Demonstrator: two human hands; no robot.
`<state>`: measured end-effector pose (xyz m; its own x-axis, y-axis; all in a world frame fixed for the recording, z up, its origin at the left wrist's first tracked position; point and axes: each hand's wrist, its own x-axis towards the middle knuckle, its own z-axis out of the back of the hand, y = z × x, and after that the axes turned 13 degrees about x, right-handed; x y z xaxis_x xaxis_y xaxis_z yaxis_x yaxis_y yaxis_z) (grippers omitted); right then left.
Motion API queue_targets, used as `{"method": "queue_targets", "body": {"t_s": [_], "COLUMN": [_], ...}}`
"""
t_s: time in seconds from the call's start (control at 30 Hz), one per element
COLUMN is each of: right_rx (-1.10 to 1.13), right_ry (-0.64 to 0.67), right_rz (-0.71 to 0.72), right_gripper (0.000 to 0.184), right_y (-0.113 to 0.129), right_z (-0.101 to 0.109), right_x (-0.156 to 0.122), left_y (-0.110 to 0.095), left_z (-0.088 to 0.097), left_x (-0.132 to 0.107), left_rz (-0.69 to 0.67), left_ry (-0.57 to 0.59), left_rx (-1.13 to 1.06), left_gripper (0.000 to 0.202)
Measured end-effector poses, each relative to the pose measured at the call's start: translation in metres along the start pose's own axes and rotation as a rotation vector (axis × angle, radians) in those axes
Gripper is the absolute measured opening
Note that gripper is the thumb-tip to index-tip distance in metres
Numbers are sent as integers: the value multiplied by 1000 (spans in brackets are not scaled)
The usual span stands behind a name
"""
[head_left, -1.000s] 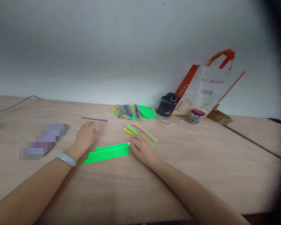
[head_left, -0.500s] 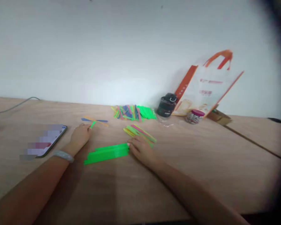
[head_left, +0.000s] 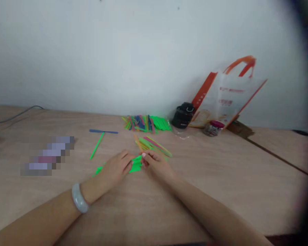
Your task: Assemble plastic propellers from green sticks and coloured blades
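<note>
My left hand is bent over a bundle of thin green plastic sticks, its fingers closed at the end of one; the fingertips are partly hidden. Close against it on the right, my right hand pinches an orange blade, which points up and away from the fingers. Farther left lies a blue propeller blade with a green stick reaching from its middle toward me, like a T. Behind my right hand is a small pile of yellow, green and pink blades.
A larger heap of coloured blades and green sticks lies near the wall. Right of it stand a black bottle, a jar with a dark pink lid and a white-and-orange bag. A blurred-out phone lies at left.
My left hand has left the blue blade and come right to the green bundle. The orange blade that crossed the blue one is gone from there; one now shows at my right hand.
</note>
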<state>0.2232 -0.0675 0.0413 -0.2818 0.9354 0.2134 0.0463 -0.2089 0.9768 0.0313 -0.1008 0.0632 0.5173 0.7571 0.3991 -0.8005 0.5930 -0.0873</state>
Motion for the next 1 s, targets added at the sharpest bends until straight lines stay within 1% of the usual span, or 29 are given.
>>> {"method": "queue_targets", "body": {"t_s": [0.1,0.23,0.33,0.53,0.73,0.9,1.0], "right_rx": [70,21,-49,-151,-149,-143,-125], "right_ry": [41,46,36,67,83,77,70], "right_rz": [-52,-59,-29,51,57,24,10], "right_gripper": [30,27,24,19,18,22,24], "right_y": [2,8,13,16,16,21,23], "right_z": [-6,-14,-18,-22,-22,-21,-20], "right_x": [-4,-8,-11,-16,-15,-14,-13], "left_y": [-3,-6,-8,-11,-14,-13,-10], "left_z": [-2,-5,-6,-6,-2,1,2], "left_x": [-2,-4,-5,-5,-2,1,2], "left_rz": [8,31,42,23,66,97,126], "left_ry": [12,28,23,16,47,72,63], "left_rx": [0,11,33,63,104,40,-94], "left_gripper": [21,18,17,17,22,22,22]}}
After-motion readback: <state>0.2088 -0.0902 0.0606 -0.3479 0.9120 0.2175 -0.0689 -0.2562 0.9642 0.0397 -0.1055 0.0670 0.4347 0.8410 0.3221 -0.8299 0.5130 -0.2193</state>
